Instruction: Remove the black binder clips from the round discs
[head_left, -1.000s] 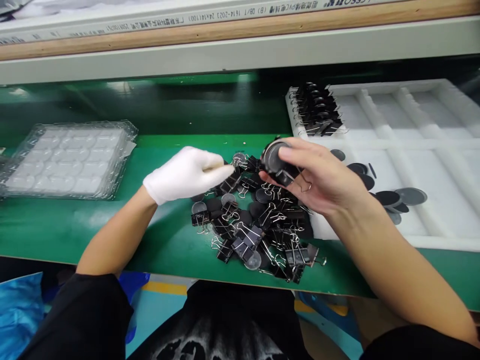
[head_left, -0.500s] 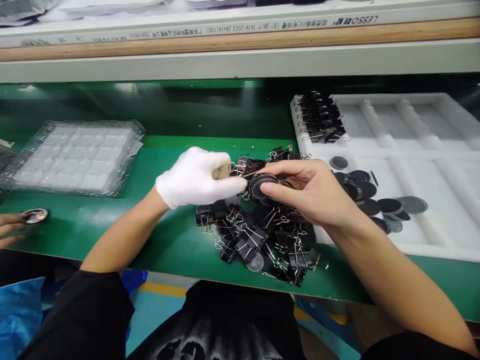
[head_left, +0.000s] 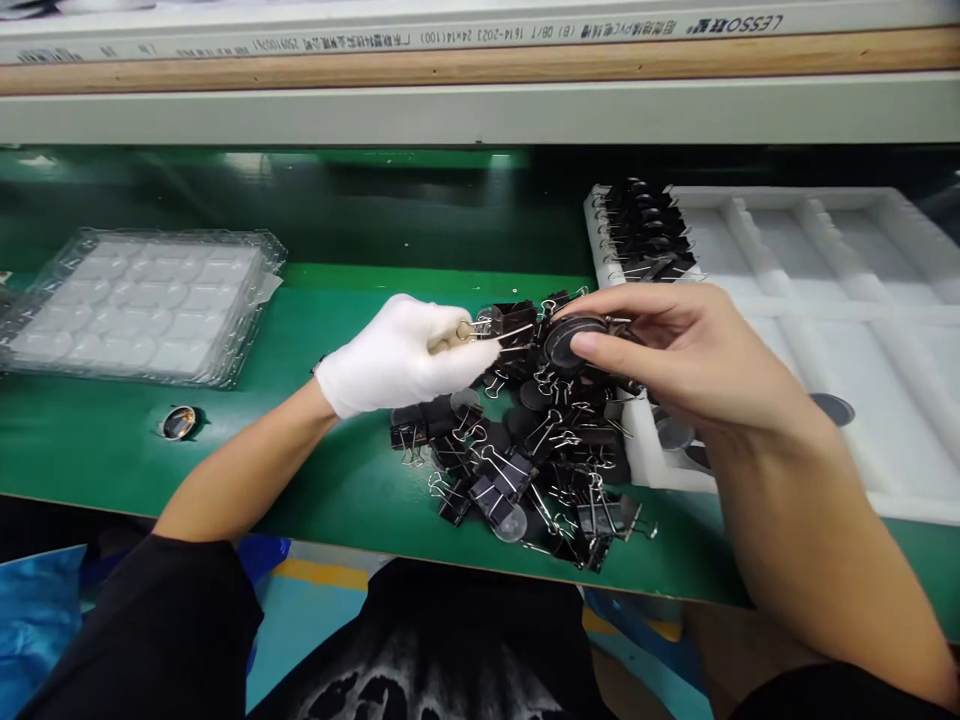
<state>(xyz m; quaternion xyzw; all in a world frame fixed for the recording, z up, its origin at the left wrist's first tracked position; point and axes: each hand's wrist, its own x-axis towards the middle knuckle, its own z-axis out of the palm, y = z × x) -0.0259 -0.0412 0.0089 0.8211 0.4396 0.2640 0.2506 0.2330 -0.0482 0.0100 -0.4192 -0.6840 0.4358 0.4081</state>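
Note:
My left hand (head_left: pixel 405 355), in a white glove, is closed in a pinch on a black binder clip (head_left: pixel 516 322) with silver wire handles. My bare right hand (head_left: pixel 675 350) grips a round black disc stack (head_left: pixel 574 343) by its edge, thumb on the near face. Wire handles show beside the stack, partly behind the fingers. Clip and stack are close together but seem apart. Below both hands lies a pile of black binder clips (head_left: pixel 502 485), with round discs such as a clear one (head_left: pixel 511 524) among them.
A white foam tray (head_left: pixel 795 308) with compartments stands at the right. Clipped stacks (head_left: pixel 649 230) fill its far left corner, and a loose grey disc (head_left: pixel 832 408) lies in it. Clear plastic blister trays (head_left: pixel 142 310) are at the left, near a small round part (head_left: pixel 179 423).
My right hand has moved right with the disc stack, away from my left fingers. The binder clip now shows at my left fingertips. Another person's hand has left the small round part at left.

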